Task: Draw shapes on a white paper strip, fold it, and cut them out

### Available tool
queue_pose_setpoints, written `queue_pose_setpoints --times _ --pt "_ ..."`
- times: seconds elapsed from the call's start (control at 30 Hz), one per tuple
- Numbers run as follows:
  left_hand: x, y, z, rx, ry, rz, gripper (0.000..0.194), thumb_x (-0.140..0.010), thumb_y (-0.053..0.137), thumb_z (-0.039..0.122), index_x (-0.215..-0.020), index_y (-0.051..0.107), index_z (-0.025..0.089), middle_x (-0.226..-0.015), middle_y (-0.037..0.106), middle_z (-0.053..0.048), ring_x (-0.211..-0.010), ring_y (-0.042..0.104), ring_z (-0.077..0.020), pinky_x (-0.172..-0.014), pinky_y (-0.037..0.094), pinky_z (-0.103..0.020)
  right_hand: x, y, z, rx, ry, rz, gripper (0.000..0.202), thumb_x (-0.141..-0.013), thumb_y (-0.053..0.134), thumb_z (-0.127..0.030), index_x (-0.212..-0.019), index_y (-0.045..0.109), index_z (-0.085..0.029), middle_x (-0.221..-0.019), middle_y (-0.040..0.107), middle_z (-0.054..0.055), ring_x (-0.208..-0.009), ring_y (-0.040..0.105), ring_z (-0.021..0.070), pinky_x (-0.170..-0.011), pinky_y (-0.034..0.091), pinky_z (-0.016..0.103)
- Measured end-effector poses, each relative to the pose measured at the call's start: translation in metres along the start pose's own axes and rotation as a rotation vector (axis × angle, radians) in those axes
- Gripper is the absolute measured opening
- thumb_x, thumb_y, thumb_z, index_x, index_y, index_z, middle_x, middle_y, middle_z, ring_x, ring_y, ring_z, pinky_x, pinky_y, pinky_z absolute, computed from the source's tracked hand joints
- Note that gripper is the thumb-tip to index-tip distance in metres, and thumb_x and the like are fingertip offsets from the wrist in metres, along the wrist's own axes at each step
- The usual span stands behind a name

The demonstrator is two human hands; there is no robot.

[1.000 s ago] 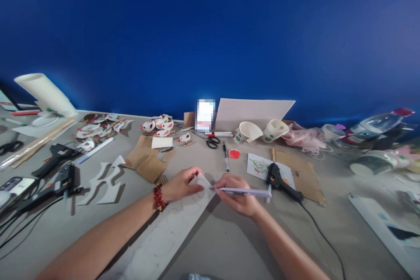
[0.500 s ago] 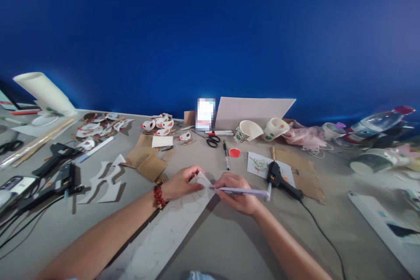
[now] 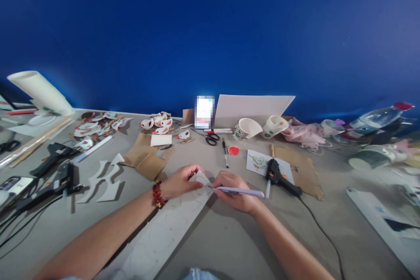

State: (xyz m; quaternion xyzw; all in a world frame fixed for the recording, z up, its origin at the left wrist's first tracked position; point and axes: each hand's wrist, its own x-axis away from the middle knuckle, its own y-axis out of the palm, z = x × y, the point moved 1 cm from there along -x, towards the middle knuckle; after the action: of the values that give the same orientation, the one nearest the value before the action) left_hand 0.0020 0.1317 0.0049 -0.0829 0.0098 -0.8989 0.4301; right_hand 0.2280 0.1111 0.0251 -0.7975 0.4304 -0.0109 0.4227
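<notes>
A long white paper strip (image 3: 170, 227) with faint curved outlines runs from the bottom edge to the middle of the table. My left hand (image 3: 183, 182), with a red bead bracelet at the wrist, grips the strip's far end between thumb and fingers. In my right hand (image 3: 234, 190) is a pale purple pen-like tool (image 3: 244, 191), its tip at the strip's right edge. The fingers of my right hand are closed around it. Beyond my hands lie brown cardboard pieces (image 3: 151, 165) and a black pen (image 3: 225, 154).
Two black glue guns (image 3: 55, 188) and white cutouts (image 3: 111, 183) lie left. Small white bird shapes (image 3: 161, 121), scissors (image 3: 211, 139) and paper cups (image 3: 246, 129) are farther back. Another glue gun (image 3: 278, 177) and a bottle (image 3: 377, 118) are right.
The purple tool's rear end has shifted slightly left and down with my right hand. My left hand still grips the strip. The whole view has shifted slightly.
</notes>
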Motion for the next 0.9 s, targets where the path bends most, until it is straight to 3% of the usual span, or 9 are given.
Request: queue_pose_setpoints --times 0.63,0.9 --pt "0.0024 -0.0023 0.0071 -0.153 -0.012 -0.008 0.037 -0.078 0.072 0.041 -0.100 0.054 0.018 -0.081 0.054 0.003 -0.074 0.048 -0.0135 -0.064 0.040 -0.022 0.0009 -0.0005 -0.0020 -0.127 -0.014 -0.004 0.012 -0.094 0.052 -0.028 -0.092 0.060 -0.020 -0.080 0.063 0.006 -0.074 0.056 0.0182 -0.067 0.045 0.030" --pt "0.0021 -0.0026 0.0048 -0.101 -0.014 -0.022 0.040 -0.077 0.073 0.044 -0.100 0.053 0.017 -0.081 0.054 0.003 -0.071 0.049 -0.0127 -0.061 0.039 -0.021 0.0019 -0.0015 -0.0018 -0.150 0.010 -0.005 0.011 -0.093 0.053 -0.027 -0.092 0.061 -0.019 -0.079 0.063 0.006 -0.073 0.056 0.0176 -0.067 0.045 0.030"
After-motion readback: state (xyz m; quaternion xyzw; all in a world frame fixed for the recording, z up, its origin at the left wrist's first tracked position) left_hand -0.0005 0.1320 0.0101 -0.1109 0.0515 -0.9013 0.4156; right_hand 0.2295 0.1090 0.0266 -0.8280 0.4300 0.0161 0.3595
